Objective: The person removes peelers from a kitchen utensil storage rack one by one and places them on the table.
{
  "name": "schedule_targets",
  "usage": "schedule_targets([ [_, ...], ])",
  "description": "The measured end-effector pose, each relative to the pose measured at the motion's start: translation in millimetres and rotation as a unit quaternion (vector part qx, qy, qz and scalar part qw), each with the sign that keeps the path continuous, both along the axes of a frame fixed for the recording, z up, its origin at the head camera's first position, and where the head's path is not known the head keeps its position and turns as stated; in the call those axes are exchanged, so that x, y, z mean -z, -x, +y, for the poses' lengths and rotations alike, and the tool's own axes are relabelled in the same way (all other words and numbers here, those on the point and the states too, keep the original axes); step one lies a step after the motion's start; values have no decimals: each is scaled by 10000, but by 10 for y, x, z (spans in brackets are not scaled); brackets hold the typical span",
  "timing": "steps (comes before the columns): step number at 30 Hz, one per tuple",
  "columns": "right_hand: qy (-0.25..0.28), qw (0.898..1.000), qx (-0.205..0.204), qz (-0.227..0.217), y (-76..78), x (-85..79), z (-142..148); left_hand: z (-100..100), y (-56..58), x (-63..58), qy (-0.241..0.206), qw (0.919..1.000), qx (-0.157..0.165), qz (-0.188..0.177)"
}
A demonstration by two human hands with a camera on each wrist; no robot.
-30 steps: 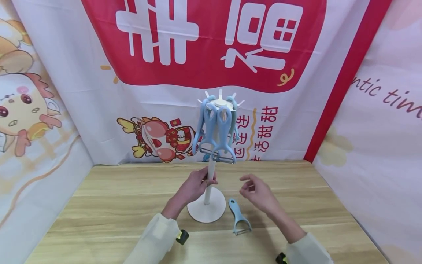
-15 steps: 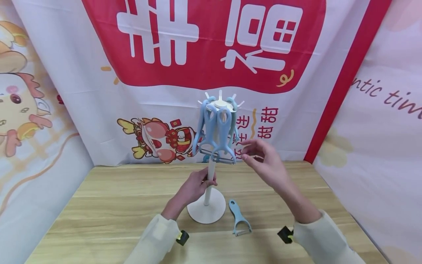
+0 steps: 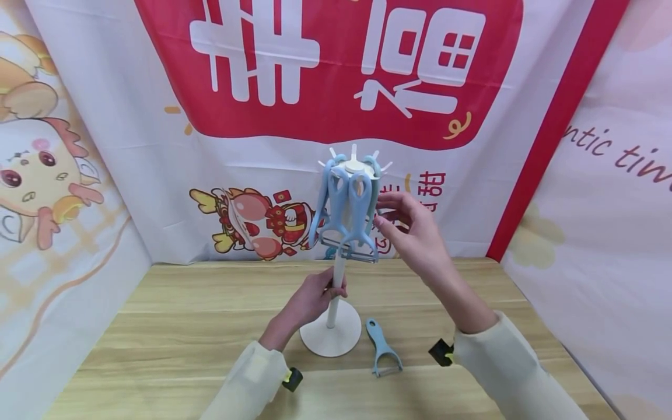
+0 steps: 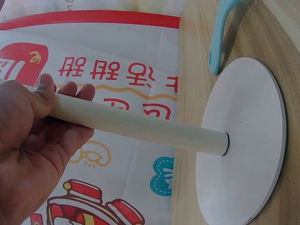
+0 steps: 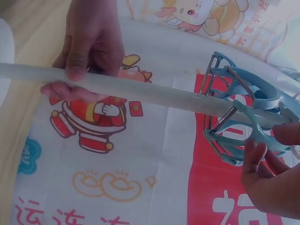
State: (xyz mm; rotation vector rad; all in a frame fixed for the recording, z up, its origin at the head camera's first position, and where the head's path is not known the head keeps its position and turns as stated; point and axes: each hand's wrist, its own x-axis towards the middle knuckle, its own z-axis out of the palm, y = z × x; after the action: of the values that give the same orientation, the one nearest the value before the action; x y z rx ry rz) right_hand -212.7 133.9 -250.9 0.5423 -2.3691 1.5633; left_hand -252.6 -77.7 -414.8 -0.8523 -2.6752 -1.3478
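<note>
A white stand with a slim pole (image 3: 339, 269) and a round base (image 3: 331, 344) rises from the table. Several blue Y-shaped peelers (image 3: 359, 204) hang by their handle holes from prongs on its top ring. My left hand (image 3: 313, 296) grips the pole below them; thumb and fingers wrap it in the left wrist view. Up at the right side of the cluster, my right hand (image 3: 417, 233) pinches a greenish-blue hanging peeler (image 5: 257, 133) between thumb and fingers. One more light blue peeler (image 3: 375, 333) lies on the table right of the base.
The wooden table (image 3: 210, 326) ends at a white cloth backdrop (image 3: 168, 192) with red print, close behind the stand. Printed cloths hang at left and right. Some prongs (image 3: 354, 153) at the back of the ring carry no peeler.
My right hand has risen from above the loose peeler to the hanging ones and taken hold of one on the right side. The left hand has kept its grip on the pole.
</note>
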Motion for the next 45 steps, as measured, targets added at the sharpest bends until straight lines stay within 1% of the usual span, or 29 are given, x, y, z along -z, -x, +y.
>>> schedule_targets([
  [6, 148, 9998, -22, -94, 52, -25, -13, 11, 0, -6, 95, 9999, -9, 42],
  [12, 295, 9992, -207, -159, 100, -48, -27, 13, 2, -9, 152, 9998, -19, 104],
  [16, 346, 9987, -308, -198, 136, -55, -28, 16, 3, -8, 105, 9999, -18, 61],
  [22, 350, 9990, -282, -25, 160, -47, -8, 22, 5, -6, 57, 10000, 0, -74],
  [33, 383, 9987, -203, 262, 168, -80, 37, -2, 16, 9, 37, 9999, -35, -132],
  [45, 517, 9981, -154, 296, 158, -121, 72, 1, 8, -4, 38, 9999, -15, -115],
])
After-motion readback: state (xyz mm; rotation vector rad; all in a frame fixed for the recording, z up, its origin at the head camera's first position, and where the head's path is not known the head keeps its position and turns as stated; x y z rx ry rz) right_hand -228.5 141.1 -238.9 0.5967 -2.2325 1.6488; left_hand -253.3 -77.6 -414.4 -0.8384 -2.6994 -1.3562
